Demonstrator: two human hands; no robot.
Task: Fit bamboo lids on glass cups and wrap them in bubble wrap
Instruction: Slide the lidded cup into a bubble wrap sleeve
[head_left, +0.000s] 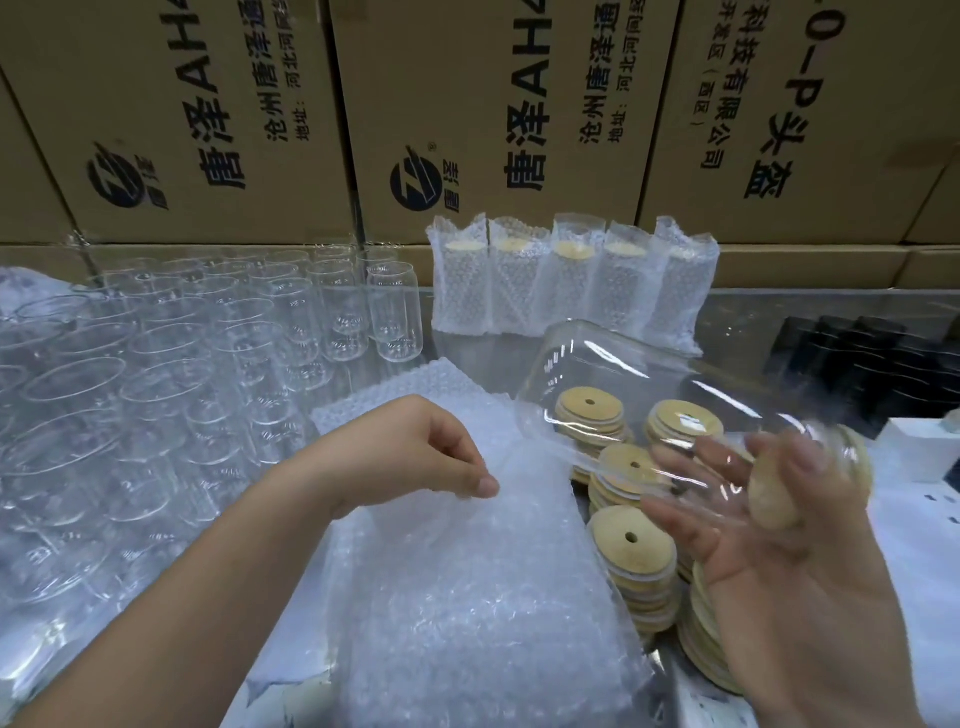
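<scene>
Head-cam view looking down at a packing bench. The right hand (753, 535), palm up at lower right, cradles a clear glass cup (613, 374) that lies tilted on its side, base pointing up & left, mouth toward lower right. The fingers curl loosely under the glass & the thumb lies across the top near the mouth. A bamboo lid (774, 496) sits on the cup's mouth, partly blurred behind the thumb. The left hand (415, 447), centre frame, has its fingers curled, thumb & forefinger pinching the top edge of a bubble-wrap bag (467, 597). The bag lies flat on the bench, w/ more bubble wrap beyond it. The cup hangs above & just right of the bag, not touching it. Below the cup are several stacks of loose bamboo lids (631, 540), each w/ a small centre hole, just beside the bag's right edge. At the back, 5 wrapped cups (566, 280) stand upright in a row, lids showing thru the wrap. At left, many empty glass cups (343, 312) stand in rows. Behind everything are cardboard cartons (208, 104) w/ printed Chinese text. At far right are black objects (857, 358), too unclear to identify.
</scene>
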